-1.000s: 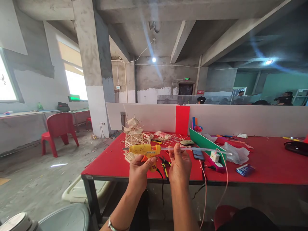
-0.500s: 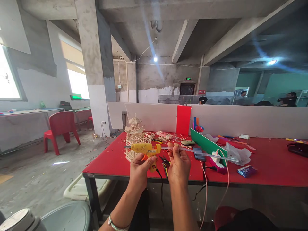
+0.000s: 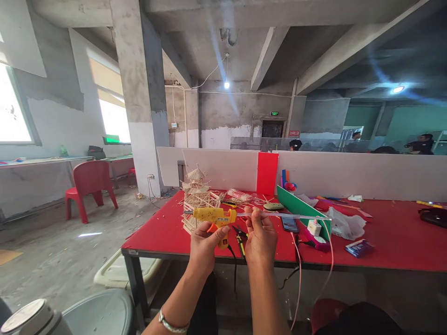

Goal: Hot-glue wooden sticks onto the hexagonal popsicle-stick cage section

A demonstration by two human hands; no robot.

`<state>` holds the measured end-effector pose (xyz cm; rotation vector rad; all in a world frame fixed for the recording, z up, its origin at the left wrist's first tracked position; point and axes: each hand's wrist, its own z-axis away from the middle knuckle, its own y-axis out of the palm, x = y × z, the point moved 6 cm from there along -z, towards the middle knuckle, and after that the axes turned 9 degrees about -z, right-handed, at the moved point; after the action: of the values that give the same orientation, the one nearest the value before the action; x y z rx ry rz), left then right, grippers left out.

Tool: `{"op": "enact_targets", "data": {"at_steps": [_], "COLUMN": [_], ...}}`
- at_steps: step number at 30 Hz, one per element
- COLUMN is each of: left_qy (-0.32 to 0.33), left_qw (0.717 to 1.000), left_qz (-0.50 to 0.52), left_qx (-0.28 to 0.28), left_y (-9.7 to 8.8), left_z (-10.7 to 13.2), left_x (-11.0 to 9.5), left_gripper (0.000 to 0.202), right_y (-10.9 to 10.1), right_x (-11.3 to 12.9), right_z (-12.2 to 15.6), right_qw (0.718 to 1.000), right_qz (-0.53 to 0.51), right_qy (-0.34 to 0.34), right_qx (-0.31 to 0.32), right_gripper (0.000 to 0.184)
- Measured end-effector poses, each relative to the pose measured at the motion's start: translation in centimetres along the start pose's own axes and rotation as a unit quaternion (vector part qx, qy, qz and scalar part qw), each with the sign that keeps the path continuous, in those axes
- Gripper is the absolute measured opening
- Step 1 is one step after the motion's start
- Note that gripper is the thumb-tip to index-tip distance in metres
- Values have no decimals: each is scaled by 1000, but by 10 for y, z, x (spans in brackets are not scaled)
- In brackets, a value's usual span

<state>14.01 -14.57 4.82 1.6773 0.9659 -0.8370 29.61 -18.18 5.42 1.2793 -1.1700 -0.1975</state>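
My left hand point(image 3: 204, 244) is closed round the handle of a yellow hot glue gun point(image 3: 211, 215), its nozzle pointing left and its orange trigger by my fingers. A long clear glue stick point(image 3: 296, 216) runs out of the gun's back end to the right. My right hand point(image 3: 260, 232) pinches that stick between thumb and fingers, a short way behind the gun. Behind the gun stands a pagoda model point(image 3: 196, 186) of thin wooden sticks, partly hidden by it. Pliers with yellow-and-black handles point(image 3: 240, 244) lie on the table between my hands.
On the red table point(image 3: 394, 251) are loose sticks point(image 3: 240, 195), a phone point(image 3: 289, 224), a green board point(image 3: 300, 209), a pink power strip point(image 3: 318, 242), a plastic bag point(image 3: 347, 224) and a blue box point(image 3: 359, 248). A pink cable point(image 3: 299, 279) hangs over the front edge.
The glue stick's far end has risen, so the stick lies nearly level instead of sloping down to the right. Both hands keep their hold; the view has shifted slightly.
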Motion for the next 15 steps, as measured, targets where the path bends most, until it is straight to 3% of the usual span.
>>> {"op": "enact_targets", "data": {"at_steps": [6, 15], "left_qy": [-6, -13], "left_qw": [1000, 1000], "left_qz": [0, 12], "left_qx": [5, -2], "left_y": [0, 2], "left_z": [1, 0], "left_x": [1, 1], "left_gripper": [39, 42], "right_y": [3, -1], "right_x": [5, -1], "right_z": [-1, -3], "right_qw": [999, 1000], "right_qz": [8, 29], "right_qy": [-20, -3], "right_qx": [32, 5], "right_gripper": [43, 45]}}
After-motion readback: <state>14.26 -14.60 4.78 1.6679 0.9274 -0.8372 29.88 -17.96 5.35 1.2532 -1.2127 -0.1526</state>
